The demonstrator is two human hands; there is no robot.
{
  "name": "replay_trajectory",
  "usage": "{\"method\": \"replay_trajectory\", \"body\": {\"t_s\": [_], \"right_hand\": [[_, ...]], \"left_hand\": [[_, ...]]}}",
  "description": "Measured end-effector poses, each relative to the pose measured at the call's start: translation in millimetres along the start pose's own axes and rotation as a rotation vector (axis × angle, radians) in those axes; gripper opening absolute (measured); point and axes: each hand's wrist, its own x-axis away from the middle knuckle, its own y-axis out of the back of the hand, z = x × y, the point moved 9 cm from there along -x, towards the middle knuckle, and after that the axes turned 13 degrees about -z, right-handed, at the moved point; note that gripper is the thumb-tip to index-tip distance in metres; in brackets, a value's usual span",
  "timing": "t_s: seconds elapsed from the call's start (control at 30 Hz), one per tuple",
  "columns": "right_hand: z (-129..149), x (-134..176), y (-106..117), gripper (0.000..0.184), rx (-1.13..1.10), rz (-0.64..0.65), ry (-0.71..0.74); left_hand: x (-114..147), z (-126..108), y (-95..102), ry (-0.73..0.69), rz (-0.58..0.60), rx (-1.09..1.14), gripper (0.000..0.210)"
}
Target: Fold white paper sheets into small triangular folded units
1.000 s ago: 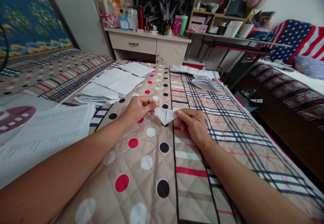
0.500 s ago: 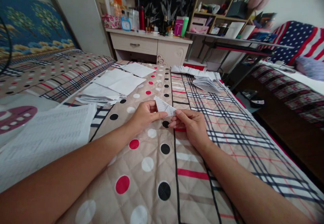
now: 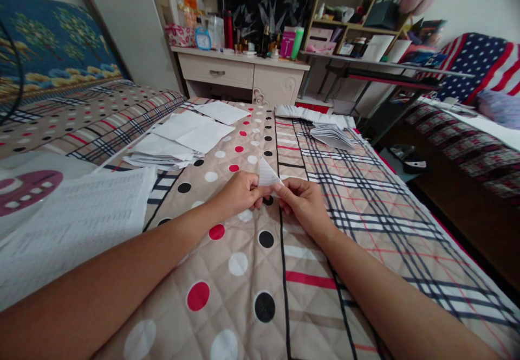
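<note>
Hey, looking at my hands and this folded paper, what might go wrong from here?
The paper is small and pinched between the left hand and right hand, so a fold could slip crooked. The quilt looks padded, so creases pressed against it might stay soft. The overlapping sheets seem loose, so a stray arm could shift them.

The head view looks forward and down, close over the bed [image 3: 227, 316], toward its far edge.
</note>
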Motion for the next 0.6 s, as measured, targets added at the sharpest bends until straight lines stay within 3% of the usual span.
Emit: {"method": "replay_trajectory", "body": {"t_s": [0.1,0.2,0.4,0.6], "right_hand": [[4.7,-1.6,0.5,0.041,0.038,0.003,0.053],[-0.4,-2.4,1.6,0.044,0.045,0.014,-0.011],[-7.7,3.7,-6.7,0.045,0.052,0.126,-0.107],[-4.8,8.2,-16.4,0.044,0.054,0.22,-0.108]], "left_hand": [[1.0,-3.5,-1.1,-0.061,-0.008,-0.107,0.033],[0.8,-4.6,0.1,-0.09,-0.028,-0.147,0.043],[0.6,-3.9,2.2,-0.019,-0.036,0.064,0.04],[0.8,-6.8,14.2,-0.056,-0.149,0.046,0.055]]}}
